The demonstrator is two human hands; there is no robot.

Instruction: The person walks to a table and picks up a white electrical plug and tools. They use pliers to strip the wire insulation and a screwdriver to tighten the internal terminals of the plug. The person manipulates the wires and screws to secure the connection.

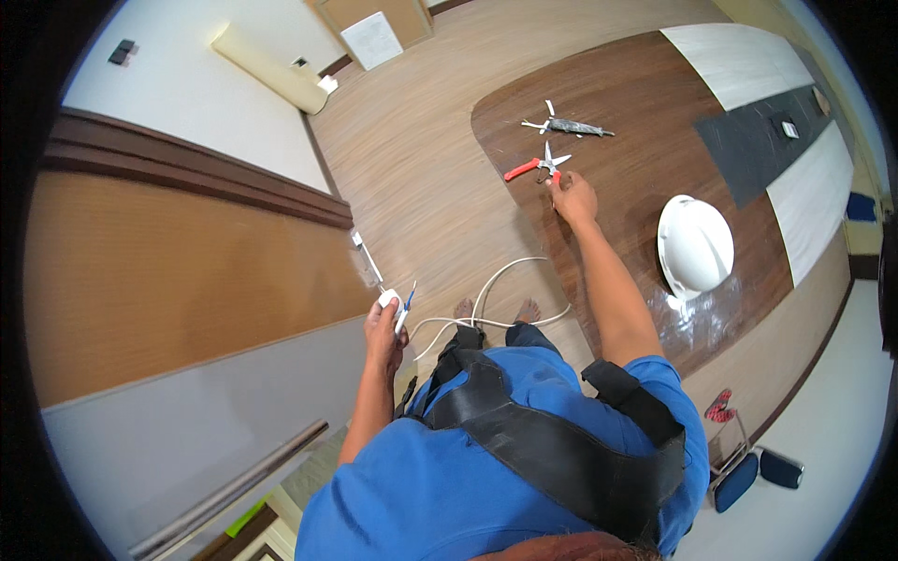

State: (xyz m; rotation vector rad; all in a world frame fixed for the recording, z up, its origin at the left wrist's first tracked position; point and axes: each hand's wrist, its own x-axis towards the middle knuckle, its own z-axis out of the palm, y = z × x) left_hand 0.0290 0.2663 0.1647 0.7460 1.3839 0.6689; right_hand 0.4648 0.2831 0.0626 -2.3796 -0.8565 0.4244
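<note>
Right grip point(574, 198) on red-handled shears point(547, 165) (blades point(561, 159) apart) atop brown table point(645, 103).

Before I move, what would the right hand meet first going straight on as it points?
Most likely the red-handled cutters: the right hand looks right beside them, perhaps touching, though contact is unclear.

Red-handled shears point(551, 167): blades apart, tips pointing away from the person, handles spread, lying near the edge of the brown table point(645, 89); right hand point(576, 199) at one handle. White fitting point(388, 298) and white cable end point(402, 320) with blue wire point(411, 296) pointing up, both in left hand point(381, 335); fitting's type unclear.
</note>
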